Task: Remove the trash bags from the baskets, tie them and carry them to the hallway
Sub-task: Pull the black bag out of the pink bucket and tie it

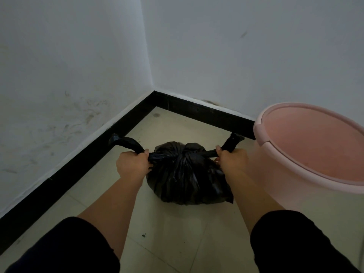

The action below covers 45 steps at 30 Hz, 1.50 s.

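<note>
One black trash bag (187,174) is seen on the pale tiled floor (173,233), centre of view, near the room corner. Its neck is gathered into a knot at the top middle, with two twisted tails drawn out sideways. The left tail is clamped in the left hand (132,164), fist closed around it, free end sticking out far-left toward the baseboard. The right tail is clamped in the right hand (231,160), fingers wrapped tight, free end poking up far-right. Both tails are pulled taut away from the knot. Bag body is crumpled, resting on the floor between the two forearms. Dark sleeves (65,247) are visible at the near edge on both arms.

A pink basket (279,164) is stood just right of the bag, beside the right hand; no liner is seen inside it. Whether wrist and basket wall touch cannot be told.

Black baseboard (78,160) runs along both white walls (69,66), meeting at the far corner. Scuff marks are seen on the left wall.
</note>
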{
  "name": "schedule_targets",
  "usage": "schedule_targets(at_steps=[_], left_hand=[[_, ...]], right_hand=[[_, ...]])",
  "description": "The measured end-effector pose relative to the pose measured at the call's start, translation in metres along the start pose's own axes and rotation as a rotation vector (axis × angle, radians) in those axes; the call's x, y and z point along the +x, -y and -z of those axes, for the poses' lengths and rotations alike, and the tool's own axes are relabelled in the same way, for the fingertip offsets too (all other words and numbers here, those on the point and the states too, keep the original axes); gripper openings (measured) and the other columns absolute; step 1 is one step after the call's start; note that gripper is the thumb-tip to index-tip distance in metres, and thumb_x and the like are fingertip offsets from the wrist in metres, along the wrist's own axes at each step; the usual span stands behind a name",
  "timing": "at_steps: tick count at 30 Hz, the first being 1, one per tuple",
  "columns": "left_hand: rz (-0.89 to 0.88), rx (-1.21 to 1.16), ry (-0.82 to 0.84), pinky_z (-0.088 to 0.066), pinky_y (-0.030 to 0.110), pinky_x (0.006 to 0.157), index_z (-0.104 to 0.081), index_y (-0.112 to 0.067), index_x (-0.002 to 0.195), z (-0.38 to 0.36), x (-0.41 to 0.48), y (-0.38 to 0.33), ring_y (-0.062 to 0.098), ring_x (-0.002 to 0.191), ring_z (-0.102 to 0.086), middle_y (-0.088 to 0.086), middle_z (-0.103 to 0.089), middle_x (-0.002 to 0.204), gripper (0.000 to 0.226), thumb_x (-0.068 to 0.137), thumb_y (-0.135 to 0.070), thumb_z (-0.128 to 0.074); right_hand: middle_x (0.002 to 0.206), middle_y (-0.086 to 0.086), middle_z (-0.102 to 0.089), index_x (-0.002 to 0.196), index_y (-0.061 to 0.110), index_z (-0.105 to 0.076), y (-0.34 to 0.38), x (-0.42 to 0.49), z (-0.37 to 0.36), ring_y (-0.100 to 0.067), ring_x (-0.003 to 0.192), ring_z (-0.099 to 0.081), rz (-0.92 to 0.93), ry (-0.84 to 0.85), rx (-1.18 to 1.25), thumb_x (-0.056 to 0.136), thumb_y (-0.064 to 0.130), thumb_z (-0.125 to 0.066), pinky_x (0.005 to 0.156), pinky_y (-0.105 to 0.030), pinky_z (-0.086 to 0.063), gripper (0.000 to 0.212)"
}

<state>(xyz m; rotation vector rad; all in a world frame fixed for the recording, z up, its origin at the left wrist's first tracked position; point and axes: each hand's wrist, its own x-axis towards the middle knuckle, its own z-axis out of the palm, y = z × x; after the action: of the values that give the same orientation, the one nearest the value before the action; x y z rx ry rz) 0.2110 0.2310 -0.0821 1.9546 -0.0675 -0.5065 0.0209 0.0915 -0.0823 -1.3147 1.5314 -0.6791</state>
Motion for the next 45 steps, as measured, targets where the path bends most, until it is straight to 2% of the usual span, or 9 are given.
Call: schedule_targets(at_steps=[7, 11, 14, 22, 30, 33, 37, 41, 45], left_hand=[[0.031, -0.037, 0.149, -0.055, 0.025, 0.044, -0.066, 0.000, 0.087, 0.008, -0.015, -0.003, 0.020, 0.059, -0.064, 0.011, -0.066, 0.072, 0.028, 0.094, -0.027, -0.060], [0.094, -0.115, 0.371, -0.059, 0.028, 0.057, -0.066, -0.009, 0.095, 0.006, -0.019, -0.008, 0.019, 0.078, -0.068, 0.008, -0.069, 0.087, 0.034, 0.089, -0.043, -0.061], [0.144, -0.154, 0.466, -0.059, 0.025, 0.056, -0.066, -0.003, 0.106, -0.004, -0.020, -0.003, 0.019, 0.083, -0.065, 0.011, -0.068, 0.101, 0.031, 0.085, -0.026, -0.071], [0.022, -0.116, 0.279, -0.057, 0.023, 0.051, -0.067, -0.002, 0.087, -0.016, -0.013, 0.009, 0.022, 0.070, -0.067, 0.013, -0.068, 0.082, 0.020, 0.091, -0.021, -0.064], [0.084, -0.148, 0.185, -0.056, 0.026, 0.049, -0.059, -0.008, 0.075, -0.010, -0.009, 0.012, 0.021, 0.063, -0.064, 0.010, -0.063, 0.075, 0.021, 0.091, -0.020, -0.065], [0.032, -0.093, 0.231, -0.058, 0.028, 0.055, -0.063, -0.003, 0.080, -0.006, -0.009, 0.011, 0.022, 0.069, -0.067, 0.014, -0.066, 0.081, 0.021, 0.089, -0.022, -0.066], [-0.141, -0.060, 0.267, -0.057, 0.033, 0.077, -0.070, -0.005, 0.084, 0.003, -0.010, 0.002, 0.021, 0.078, -0.069, 0.011, -0.071, 0.085, 0.022, 0.088, -0.027, -0.067], [-0.257, -0.014, 0.316, -0.050, 0.015, 0.058, -0.072, -0.009, 0.078, -0.008, -0.026, -0.021, 0.010, 0.066, -0.065, 0.004, -0.070, 0.073, 0.026, 0.088, -0.033, -0.066], [-0.211, -0.170, 0.458, -0.055, 0.018, 0.060, -0.075, -0.008, 0.083, -0.018, -0.038, -0.037, 0.014, 0.070, -0.071, 0.006, -0.075, 0.077, 0.021, 0.086, -0.027, -0.069]], right_hand=[[0.071, -0.011, -0.068, 0.074, 0.004, -0.065, -0.013, 0.007, -0.004, -0.024, 0.065, -0.065, -0.025, 0.053, 0.100, 0.087, 0.033, -0.069, 0.069, -0.035, -0.056, 0.031], [0.064, -0.007, -0.058, 0.081, 0.006, -0.062, -0.013, 0.003, -0.003, -0.015, 0.055, -0.053, -0.147, 0.245, 0.323, 0.090, 0.026, -0.067, 0.057, -0.025, -0.049, 0.023], [0.066, -0.005, -0.056, 0.088, 0.006, -0.063, -0.015, -0.002, -0.011, -0.011, 0.053, -0.049, -0.170, 0.340, 0.296, 0.085, 0.027, -0.073, 0.047, -0.020, -0.042, 0.023], [0.076, -0.005, -0.058, 0.106, 0.003, -0.057, -0.017, -0.006, -0.023, -0.012, 0.057, -0.052, -0.120, 0.253, 0.209, 0.093, 0.021, -0.063, 0.038, -0.016, -0.039, 0.024], [0.059, -0.008, -0.057, 0.064, 0.007, -0.054, -0.014, 0.003, -0.020, -0.017, 0.049, -0.050, -0.108, 0.107, 0.124, 0.092, 0.011, -0.059, 0.049, -0.027, -0.039, 0.028], [0.064, -0.010, -0.062, 0.069, 0.004, -0.059, -0.017, 0.008, -0.018, -0.020, 0.054, -0.055, -0.115, 0.104, 0.077, 0.089, 0.015, -0.063, 0.056, -0.032, -0.045, 0.023], [0.095, -0.016, -0.071, 0.101, -0.001, -0.067, 0.007, 0.010, -0.019, -0.030, 0.086, -0.068, 0.078, 0.100, -0.013, 0.081, 0.029, -0.072, 0.079, -0.038, -0.055, 0.036], [0.093, -0.015, -0.072, 0.102, 0.000, -0.067, 0.035, -0.003, -0.025, -0.026, 0.083, -0.071, 0.276, 0.221, -0.052, 0.079, 0.023, -0.076, 0.078, -0.040, -0.059, 0.034], [0.085, -0.009, -0.070, 0.093, 0.009, -0.065, 0.047, -0.014, -0.025, -0.019, 0.072, -0.070, 0.388, 0.362, -0.104, 0.080, 0.015, -0.075, 0.069, -0.031, -0.059, 0.017]])
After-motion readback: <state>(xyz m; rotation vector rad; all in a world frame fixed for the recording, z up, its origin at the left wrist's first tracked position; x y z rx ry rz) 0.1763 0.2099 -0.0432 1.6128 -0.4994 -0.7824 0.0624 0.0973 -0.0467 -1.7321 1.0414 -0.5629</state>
